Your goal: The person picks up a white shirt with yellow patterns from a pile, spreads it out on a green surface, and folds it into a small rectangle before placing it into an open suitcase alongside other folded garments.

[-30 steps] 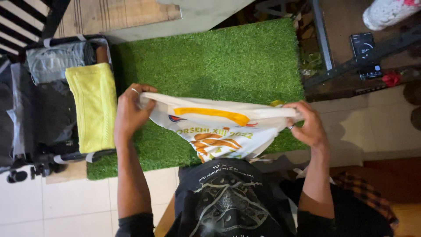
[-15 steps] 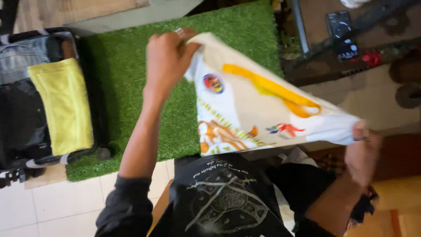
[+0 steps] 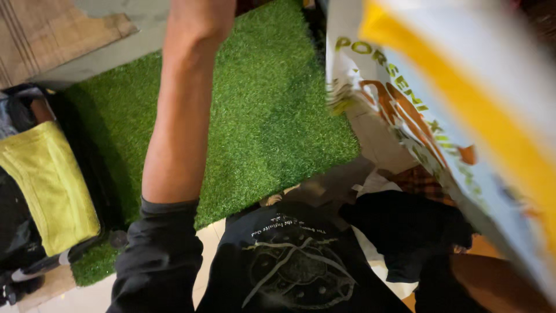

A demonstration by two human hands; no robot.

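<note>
I swing the white printed shirt [image 3: 463,98] up close across the frame's right, my left forearm [image 3: 179,104] raised; both hands are out of view, so their grip is untellable

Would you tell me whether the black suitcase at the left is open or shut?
Open: the suitcase shows a yellow towel lying inside.

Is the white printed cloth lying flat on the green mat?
No, the cloth is lifted in the air at the right, close to the camera, and the green mat below it lies bare.
</note>
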